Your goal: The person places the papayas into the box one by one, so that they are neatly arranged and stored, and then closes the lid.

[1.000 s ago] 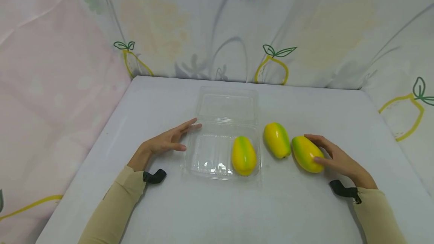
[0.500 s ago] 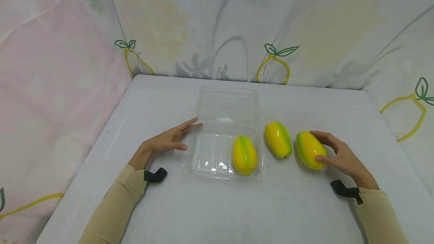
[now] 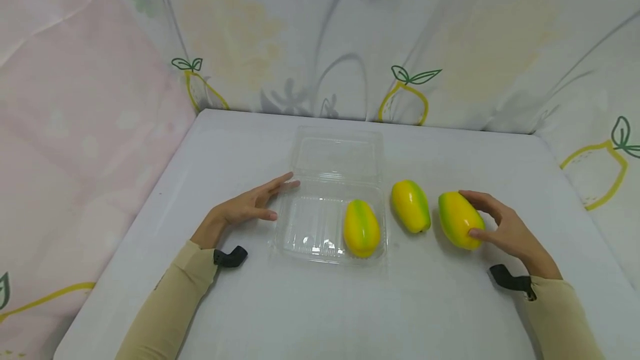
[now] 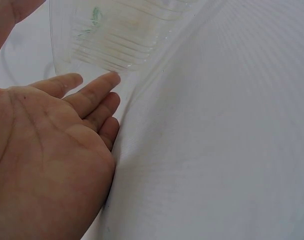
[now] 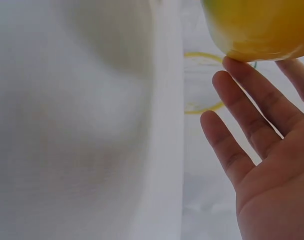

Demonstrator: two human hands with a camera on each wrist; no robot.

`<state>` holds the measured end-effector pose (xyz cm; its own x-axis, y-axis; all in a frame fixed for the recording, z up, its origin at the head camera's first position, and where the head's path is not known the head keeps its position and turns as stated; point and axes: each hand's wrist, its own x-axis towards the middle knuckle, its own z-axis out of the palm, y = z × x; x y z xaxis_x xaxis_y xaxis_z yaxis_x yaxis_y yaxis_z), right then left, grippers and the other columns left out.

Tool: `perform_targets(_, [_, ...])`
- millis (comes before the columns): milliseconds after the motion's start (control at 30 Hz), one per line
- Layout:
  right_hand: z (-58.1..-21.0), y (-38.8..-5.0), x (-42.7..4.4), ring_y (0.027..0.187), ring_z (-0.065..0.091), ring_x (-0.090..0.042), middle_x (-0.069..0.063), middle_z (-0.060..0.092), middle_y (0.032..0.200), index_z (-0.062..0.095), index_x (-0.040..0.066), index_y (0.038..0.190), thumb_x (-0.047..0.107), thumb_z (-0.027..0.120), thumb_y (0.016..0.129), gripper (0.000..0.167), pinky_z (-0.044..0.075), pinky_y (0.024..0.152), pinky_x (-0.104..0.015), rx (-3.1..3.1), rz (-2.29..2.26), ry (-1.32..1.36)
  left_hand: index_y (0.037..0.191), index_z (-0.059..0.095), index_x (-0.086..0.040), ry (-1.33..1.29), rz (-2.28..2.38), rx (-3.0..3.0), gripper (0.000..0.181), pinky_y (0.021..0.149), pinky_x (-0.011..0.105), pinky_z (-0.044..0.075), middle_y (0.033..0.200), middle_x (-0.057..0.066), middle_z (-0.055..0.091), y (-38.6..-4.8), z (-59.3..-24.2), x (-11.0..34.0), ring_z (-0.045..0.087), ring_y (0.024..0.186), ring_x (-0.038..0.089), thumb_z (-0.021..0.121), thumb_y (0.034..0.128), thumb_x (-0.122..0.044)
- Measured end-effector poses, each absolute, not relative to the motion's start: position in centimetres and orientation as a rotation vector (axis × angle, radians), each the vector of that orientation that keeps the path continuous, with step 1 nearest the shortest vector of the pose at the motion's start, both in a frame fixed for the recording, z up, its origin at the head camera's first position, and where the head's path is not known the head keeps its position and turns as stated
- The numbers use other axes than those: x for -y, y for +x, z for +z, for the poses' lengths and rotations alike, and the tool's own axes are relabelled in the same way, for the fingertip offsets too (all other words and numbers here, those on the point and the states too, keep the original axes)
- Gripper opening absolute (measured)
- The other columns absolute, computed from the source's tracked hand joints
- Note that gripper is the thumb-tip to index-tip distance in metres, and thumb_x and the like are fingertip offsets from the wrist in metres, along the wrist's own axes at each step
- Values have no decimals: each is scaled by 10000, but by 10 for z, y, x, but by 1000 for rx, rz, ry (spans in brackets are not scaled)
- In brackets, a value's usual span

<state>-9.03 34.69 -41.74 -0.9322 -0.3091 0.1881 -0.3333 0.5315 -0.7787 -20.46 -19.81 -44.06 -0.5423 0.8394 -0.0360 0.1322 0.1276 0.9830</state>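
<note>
Rightmost fruit [image 3: 457,220] — right hand [image 3: 507,231], thumb and fingers [image 5: 264,95] wide around it.

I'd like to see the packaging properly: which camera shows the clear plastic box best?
The head view: it shows the whole clear plastic box, open, with one fruit inside. The left wrist view catches only a ridged part beyond the fingers; the right wrist view shows none.

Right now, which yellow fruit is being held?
The rightmost fruit, in the right hand; no hand touches the middle fruit or the left fruit in the container.
</note>
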Motion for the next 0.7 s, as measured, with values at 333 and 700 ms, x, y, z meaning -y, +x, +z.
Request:
perform_targets(333, [-389, -102, -326, 1170, 448, 47, 241, 512, 1345, 472, 46, 1417, -68, 751, 733, 748, 243, 1072, -154, 2712, 1379, 633, 1587, 19, -131, 946, 1451, -1808, 919, 1185, 578, -9, 1639, 104, 182, -205, -442, 198, 18, 1526, 286, 619, 900, -21])
perform_targets(700, [-363, -129, -264, 1201, 444, 10, 233, 520, 1357, 494, 45, 1398, 1, 813, 678, 789, 156, 1039, -782, 2633, 1470, 828, 1585, 16, -115, 946, 1460, -1809, 920, 1187, 582, -11, 1638, 118, 177, -205, -440, 198, 17, 1526, 286, 617, 897, -11])
